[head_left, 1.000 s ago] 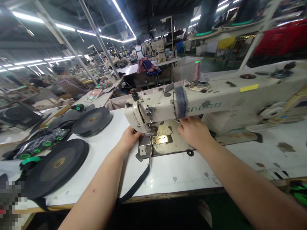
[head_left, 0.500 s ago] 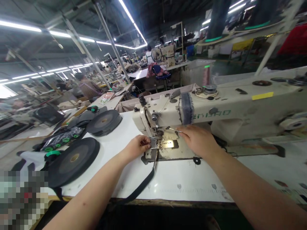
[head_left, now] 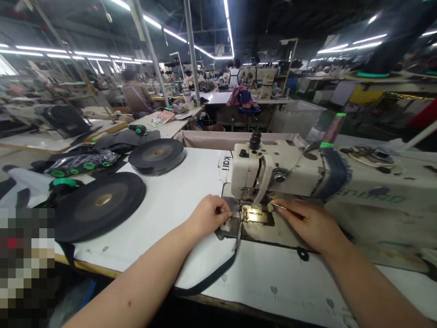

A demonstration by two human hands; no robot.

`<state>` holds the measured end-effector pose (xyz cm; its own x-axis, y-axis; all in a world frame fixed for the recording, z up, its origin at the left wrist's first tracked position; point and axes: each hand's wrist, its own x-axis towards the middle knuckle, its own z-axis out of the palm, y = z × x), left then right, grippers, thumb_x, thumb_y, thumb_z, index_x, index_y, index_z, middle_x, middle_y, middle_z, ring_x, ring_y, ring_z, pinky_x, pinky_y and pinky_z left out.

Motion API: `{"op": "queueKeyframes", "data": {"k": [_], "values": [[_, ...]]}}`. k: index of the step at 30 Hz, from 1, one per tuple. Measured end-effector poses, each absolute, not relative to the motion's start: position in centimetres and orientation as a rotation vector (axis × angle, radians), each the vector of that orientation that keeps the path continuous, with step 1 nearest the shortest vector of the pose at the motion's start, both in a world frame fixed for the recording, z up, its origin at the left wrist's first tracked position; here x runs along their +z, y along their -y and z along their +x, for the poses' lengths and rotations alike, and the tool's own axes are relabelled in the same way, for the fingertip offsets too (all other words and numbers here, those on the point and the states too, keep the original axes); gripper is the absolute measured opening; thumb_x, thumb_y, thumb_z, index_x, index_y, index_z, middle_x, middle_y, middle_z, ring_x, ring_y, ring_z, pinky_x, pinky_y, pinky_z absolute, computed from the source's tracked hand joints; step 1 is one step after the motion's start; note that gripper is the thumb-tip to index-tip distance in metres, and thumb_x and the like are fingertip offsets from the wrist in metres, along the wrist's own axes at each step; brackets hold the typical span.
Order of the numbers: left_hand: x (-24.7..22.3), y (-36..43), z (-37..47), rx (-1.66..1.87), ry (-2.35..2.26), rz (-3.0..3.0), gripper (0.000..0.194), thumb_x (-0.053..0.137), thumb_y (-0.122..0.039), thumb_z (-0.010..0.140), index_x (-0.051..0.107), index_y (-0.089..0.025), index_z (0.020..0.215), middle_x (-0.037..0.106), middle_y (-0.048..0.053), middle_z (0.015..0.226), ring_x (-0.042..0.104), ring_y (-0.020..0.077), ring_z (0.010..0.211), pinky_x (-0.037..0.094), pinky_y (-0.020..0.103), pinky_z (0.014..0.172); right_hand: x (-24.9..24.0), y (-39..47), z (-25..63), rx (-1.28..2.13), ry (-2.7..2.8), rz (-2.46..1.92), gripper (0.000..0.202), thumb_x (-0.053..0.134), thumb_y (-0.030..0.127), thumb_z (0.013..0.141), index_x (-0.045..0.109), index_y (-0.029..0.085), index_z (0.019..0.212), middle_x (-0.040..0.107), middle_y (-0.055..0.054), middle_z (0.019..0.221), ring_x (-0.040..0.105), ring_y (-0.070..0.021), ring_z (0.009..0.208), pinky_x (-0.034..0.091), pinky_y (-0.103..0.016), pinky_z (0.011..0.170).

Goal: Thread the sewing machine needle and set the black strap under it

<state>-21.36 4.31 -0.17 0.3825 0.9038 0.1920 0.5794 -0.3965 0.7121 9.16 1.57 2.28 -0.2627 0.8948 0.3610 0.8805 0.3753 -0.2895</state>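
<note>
A pale industrial sewing machine [head_left: 251, 166] stands on the white table, with a brass-coloured folder plate [head_left: 255, 213] beside its needle area. My left hand [head_left: 212, 214] is closed in a pinch just left of the needle; what its fingertips hold is too small to make out. In my right hand [head_left: 307, 221] are thin metal tweezers [head_left: 280, 206], their tip pointing left toward the presser foot. A dark strip of tape [head_left: 218, 273] runs from the folder's front, curves across the tabletop and drops over the front edge.
Two big rolls of black tape lie at left, one nearer [head_left: 119, 214] and one farther [head_left: 167, 159]. Behind them are bagged spools with green ends [head_left: 89, 165]. A reddish thread cone [head_left: 334, 127] rises behind the machine. Another person [head_left: 136, 95] sits at a station farther back.
The view has turned left and levelled, so the machine appears farther right. Both hands stay by the needle area, and the right one still grips the tweezers.
</note>
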Motion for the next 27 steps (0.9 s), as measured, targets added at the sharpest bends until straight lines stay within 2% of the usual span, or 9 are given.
{"op": "queueKeyframes", "data": {"k": [4, 7, 9, 14, 17, 21, 27], "values": [[0.3, -3.9, -21.3, 0.756, -1.256, 2.066, 0.029, 0.066, -0.031, 0.084, 0.058, -0.020, 0.059, 0.061, 0.002, 0.066, 0.053, 0.0166, 0.067, 0.039, 0.031, 0.066, 2.0, -1.8, 9.1, 0.090, 2.176, -1.510, 0.030, 0.053, 0.041, 0.098, 0.075, 0.030, 0.114, 0.075, -0.002, 0.104, 0.071, -0.0210, 0.095, 0.057, -0.035, 0.084], [0.3, -3.7, -21.2, 0.739, -1.216, 2.081, 0.037, 0.065, -0.037, 0.086, 0.054, -0.020, 0.056, 0.059, 0.002, 0.064, 0.052, 0.0165, 0.067, 0.038, 0.031, 0.067, 1.6, -2.0, 8.8, 0.155, 2.133, -1.522, 0.029, 0.054, 0.040, 0.098, 0.075, 0.031, 0.115, 0.075, -0.002, 0.108, 0.070, -0.0207, 0.097, 0.057, -0.035, 0.086], [0.2, -3.7, -21.2, 0.735, -1.196, 2.096, 0.035, 0.065, -0.036, 0.086, 0.054, -0.019, 0.058, 0.059, 0.002, 0.066, 0.052, 0.0169, 0.070, 0.038, 0.032, 0.068, 1.5, -2.1, 8.6, 0.187, 2.115, -1.510, 0.030, 0.053, 0.040, 0.099, 0.073, 0.031, 0.119, 0.074, -0.002, 0.112, 0.069, -0.0209, 0.102, 0.056, -0.035, 0.090], [-0.2, -4.0, -21.2, 0.789, -1.210, 2.075, 0.010, 0.063, -0.023, 0.082, 0.065, -0.019, 0.072, 0.061, 0.003, 0.075, 0.055, 0.0176, 0.075, 0.042, 0.032, 0.070, 1.9, -1.9, 8.3, 0.191, 2.173, -1.470, 0.033, 0.055, 0.036, 0.099, 0.069, 0.027, 0.127, 0.071, -0.005, 0.119, 0.066, -0.0218, 0.109, 0.052, -0.037, 0.096], [-0.3, -4.1, -21.0, 0.821, -1.260, 2.054, 0.009, 0.064, -0.027, 0.082, 0.069, -0.019, 0.082, 0.062, 0.004, 0.079, 0.057, 0.0188, 0.078, 0.044, 0.033, 0.072, 2.0, -1.7, 8.2, 0.166, 2.203, -1.502, 0.031, 0.056, 0.032, 0.099, 0.068, 0.028, 0.127, 0.072, -0.004, 0.118, 0.066, -0.0207, 0.106, 0.051, -0.034, 0.092], [-0.5, -4.2, -20.6, 0.890, -1.312, 2.098, 0.022, 0.066, -0.033, 0.081, 0.070, -0.019, 0.098, 0.063, 0.005, 0.091, 0.060, 0.0197, 0.085, 0.047, 0.033, 0.078, 1.6, -1.4, 8.1, 0.108, 2.254, -1.502, 0.029, 0.053, 0.032, 0.101, 0.069, 0.027, 0.126, 0.072, -0.003, 0.116, 0.066, -0.0198, 0.104, 0.047, -0.030, 0.087], [-0.6, -4.0, -20.0, 0.840, -1.400, 2.167, 0.020, 0.065, -0.038, 0.081, 0.066, -0.020, 0.089, 0.059, 0.003, 0.089, 0.056, 0.0181, 0.081, 0.046, 0.030, 0.074, 1.5, -0.9, 7.9, 0.023, 2.266, -1.542, 0.030, 0.053, 0.033, 0.101, 0.068, 0.035, 0.127, 0.071, -0.001, 0.097, 0.062, -0.0169, 0.083, 0.038, -0.027, 0.071]]}}
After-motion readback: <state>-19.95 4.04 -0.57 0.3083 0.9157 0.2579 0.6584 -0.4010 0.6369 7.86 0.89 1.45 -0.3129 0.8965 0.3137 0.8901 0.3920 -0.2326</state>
